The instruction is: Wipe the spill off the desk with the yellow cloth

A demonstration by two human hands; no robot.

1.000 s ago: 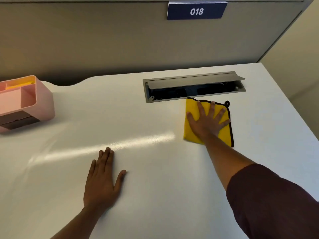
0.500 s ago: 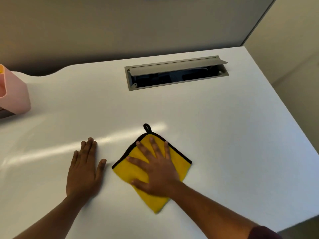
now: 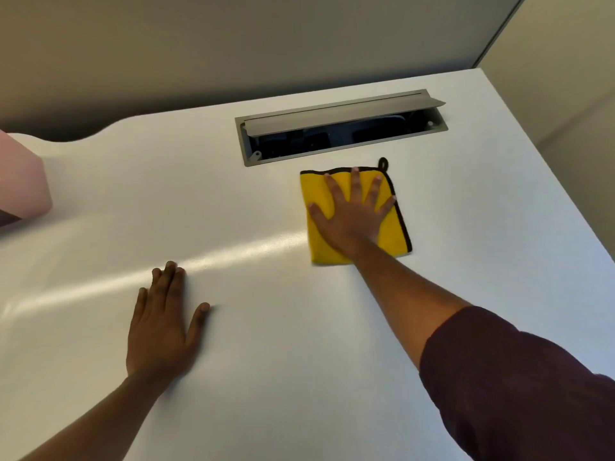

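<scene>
One white desk (image 3: 332, 361) fills most of the view, its near and left edges cut off by the frame, a pale streak of glare running across its left half; no spill can be made out on the surface. One grey partition wall (image 3: 233, 54) stands behind the desk, its top out of view. One right arm in a dark maroon sleeve (image 3: 519, 387), the sleeve cut off at the lower right corner, reaches forward and up across the desk. One grey cable hatch (image 3: 342, 128) is set into the far part of the desktop, lid tilted open, contents dark and hard to tell. One yellow cloth (image 3: 392, 234) with black edging and a small black loop at its far right corner lies flat on the desk just in front of the hatch, its middle hidden under the hand. One right hand (image 3: 352, 217), palm down, fingers spread wide, presses flat on the cloth without gripping it. One left hand (image 3: 163, 324), palm down, fingers extended and close together, thumb out, rests flat on bare desk, well apart from the cloth. One pink box (image 3: 23, 181), at the left edge, is mostly cut off.
</scene>
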